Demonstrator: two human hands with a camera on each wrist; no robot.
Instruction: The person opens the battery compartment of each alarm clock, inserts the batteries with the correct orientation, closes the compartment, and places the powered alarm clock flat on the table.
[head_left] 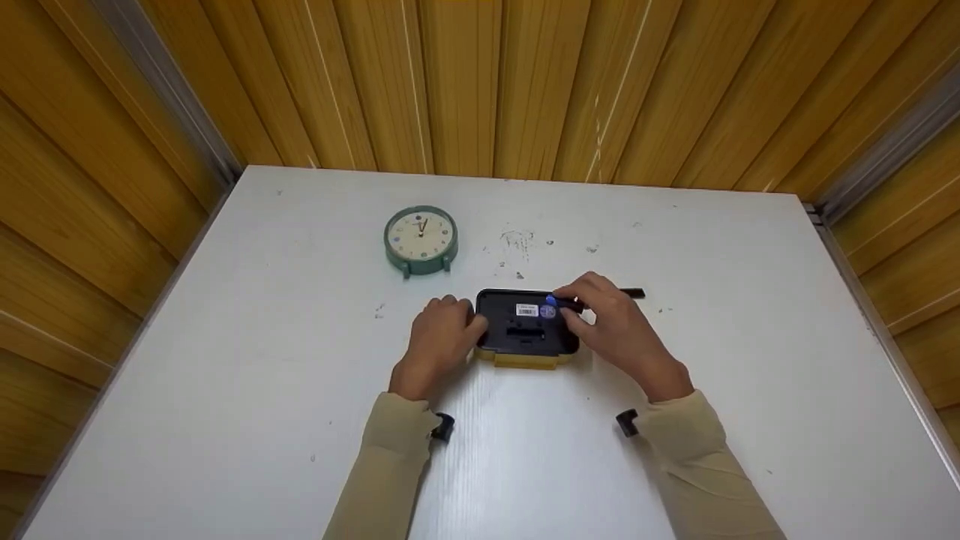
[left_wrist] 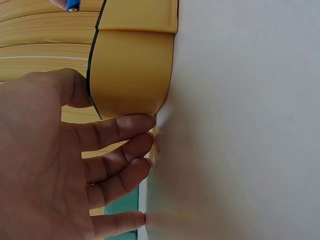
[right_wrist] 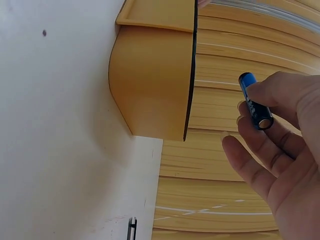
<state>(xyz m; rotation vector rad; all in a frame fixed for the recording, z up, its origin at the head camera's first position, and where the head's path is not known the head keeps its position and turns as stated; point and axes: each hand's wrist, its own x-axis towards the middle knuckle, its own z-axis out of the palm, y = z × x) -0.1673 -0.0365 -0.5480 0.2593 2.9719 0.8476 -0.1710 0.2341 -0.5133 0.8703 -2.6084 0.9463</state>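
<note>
A yellow desk clock lies with its black back up and its face hidden. That back has labels and an open battery slot. My left hand grips the clock's left side; in the left wrist view, the thumb is at the back's edge and the forefinger against the yellow casing. Between thumb and fingers, my right hand pinches a blue and black battery. It is held above the upper right of the back, apart from the slot.
A round green clock lies on the white table, beyond my left hand. Past the right hand lies a small black strip. Wood-patterned panels stand along the table's far edge.
</note>
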